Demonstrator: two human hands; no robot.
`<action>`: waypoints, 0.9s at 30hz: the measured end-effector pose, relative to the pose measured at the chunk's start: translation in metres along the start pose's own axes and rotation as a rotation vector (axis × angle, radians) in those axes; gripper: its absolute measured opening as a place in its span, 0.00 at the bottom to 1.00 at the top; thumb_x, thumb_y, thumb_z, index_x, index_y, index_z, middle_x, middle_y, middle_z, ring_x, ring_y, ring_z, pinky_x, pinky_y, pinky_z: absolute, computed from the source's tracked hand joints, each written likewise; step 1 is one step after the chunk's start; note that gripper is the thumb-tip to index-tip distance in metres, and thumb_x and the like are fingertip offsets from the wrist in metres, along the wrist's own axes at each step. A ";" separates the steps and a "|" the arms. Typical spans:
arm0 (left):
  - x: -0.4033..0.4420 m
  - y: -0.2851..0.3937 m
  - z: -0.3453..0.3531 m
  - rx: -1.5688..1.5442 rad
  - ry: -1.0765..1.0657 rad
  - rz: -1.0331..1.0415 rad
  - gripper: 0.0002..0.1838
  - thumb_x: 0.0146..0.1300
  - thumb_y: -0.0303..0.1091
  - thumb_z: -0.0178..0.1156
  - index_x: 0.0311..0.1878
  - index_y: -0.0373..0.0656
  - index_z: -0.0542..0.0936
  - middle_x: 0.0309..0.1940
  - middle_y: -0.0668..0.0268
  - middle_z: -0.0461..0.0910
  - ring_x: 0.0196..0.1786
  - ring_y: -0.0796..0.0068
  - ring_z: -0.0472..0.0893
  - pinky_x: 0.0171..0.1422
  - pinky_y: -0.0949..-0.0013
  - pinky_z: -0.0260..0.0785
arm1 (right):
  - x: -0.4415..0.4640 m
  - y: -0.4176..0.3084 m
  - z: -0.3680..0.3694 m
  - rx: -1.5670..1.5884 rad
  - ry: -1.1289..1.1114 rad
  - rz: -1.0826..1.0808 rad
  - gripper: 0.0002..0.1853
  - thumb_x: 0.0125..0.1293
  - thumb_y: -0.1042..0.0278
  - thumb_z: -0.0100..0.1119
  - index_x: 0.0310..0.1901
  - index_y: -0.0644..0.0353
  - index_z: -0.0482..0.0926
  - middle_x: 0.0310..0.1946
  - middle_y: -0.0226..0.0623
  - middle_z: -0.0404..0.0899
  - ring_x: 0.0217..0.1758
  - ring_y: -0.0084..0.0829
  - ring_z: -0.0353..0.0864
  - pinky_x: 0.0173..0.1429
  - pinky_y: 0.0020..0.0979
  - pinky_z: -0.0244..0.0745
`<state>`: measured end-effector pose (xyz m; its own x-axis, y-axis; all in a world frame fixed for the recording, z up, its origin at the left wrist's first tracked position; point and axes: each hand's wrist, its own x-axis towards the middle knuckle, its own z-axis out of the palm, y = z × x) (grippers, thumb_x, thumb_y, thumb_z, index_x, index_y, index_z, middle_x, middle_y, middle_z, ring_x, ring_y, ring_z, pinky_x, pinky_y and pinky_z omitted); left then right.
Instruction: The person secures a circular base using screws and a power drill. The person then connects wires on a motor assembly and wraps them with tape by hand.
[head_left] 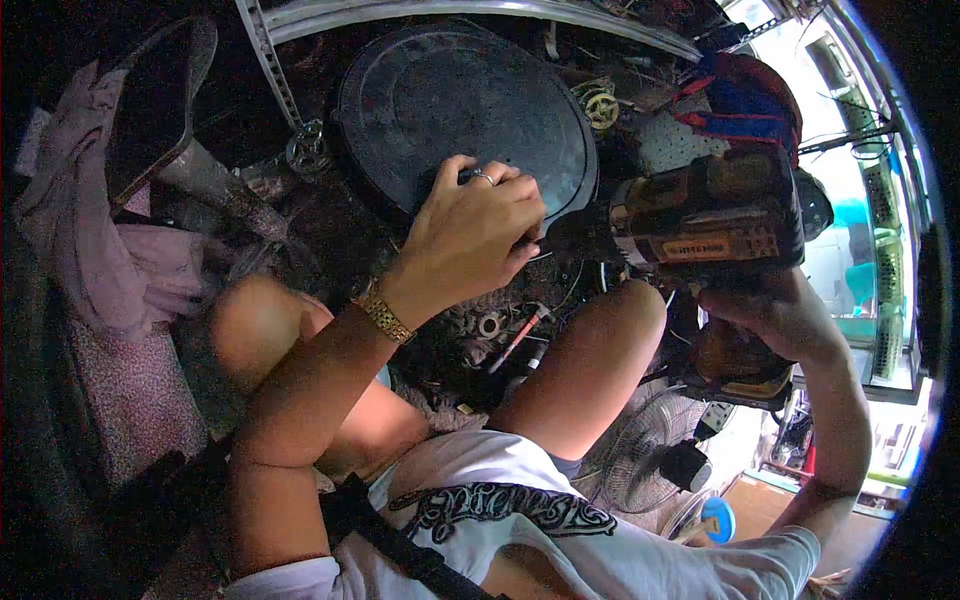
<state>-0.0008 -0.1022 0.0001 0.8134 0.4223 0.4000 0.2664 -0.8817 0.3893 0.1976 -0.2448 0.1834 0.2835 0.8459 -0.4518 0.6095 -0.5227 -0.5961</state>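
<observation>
My right hand (765, 305) is wrapped around the grip of a black and yellow cordless drill (705, 220), which lies level with its chuck pointing left. At the chuck's front end is my left hand (475, 225), fingers curled in and a ring on one of them. Whatever those fingers pinch is hidden behind them. Just beyond the left hand stands a large round black lid or tub top (450, 105), dusty and scuffed. A gold watch (384, 314) circles my left wrist.
Below the hands, a hammer with an orange handle (515, 342) lies among dark metal parts. A fan (645, 455) stands at the lower right. Pinkish cloth (165, 270) hangs at the left. A metal rail (470, 8) crosses the top, and a blue and red bag (745, 115) sits behind the drill.
</observation>
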 end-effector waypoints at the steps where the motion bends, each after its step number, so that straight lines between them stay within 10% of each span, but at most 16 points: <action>1: 0.000 0.000 -0.001 -0.001 -0.001 0.002 0.15 0.48 0.42 0.68 0.38 0.49 0.77 0.50 0.70 0.75 0.60 0.67 0.69 0.64 0.51 0.56 | 0.001 -0.002 0.000 -0.015 -0.009 -0.035 0.25 0.54 0.66 0.69 0.55 0.62 0.74 0.44 0.33 0.81 0.43 0.24 0.78 0.47 0.28 0.73; 20: -0.001 -0.002 0.002 0.032 0.007 0.035 0.24 0.41 0.44 0.71 0.41 0.48 0.75 0.46 0.69 0.73 0.58 0.71 0.71 0.64 0.52 0.57 | 0.021 -0.022 -0.002 -0.142 -0.139 -0.130 0.26 0.53 0.68 0.70 0.54 0.62 0.74 0.43 0.36 0.81 0.40 0.24 0.80 0.44 0.28 0.77; 27: -0.008 -0.009 0.003 0.219 0.013 0.108 0.33 0.40 0.42 0.72 0.52 0.47 0.72 0.61 0.63 0.67 0.67 0.59 0.64 0.69 0.44 0.51 | 0.042 0.087 -0.045 0.241 0.287 -0.138 0.21 0.52 0.73 0.67 0.50 0.64 0.78 0.46 0.39 0.81 0.47 0.30 0.79 0.49 0.32 0.76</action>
<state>-0.0084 -0.0983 -0.0088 0.8368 0.3242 0.4412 0.2847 -0.9460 0.1551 0.2955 -0.2503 0.1425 0.4276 0.8873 -0.1730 0.4746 -0.3832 -0.7924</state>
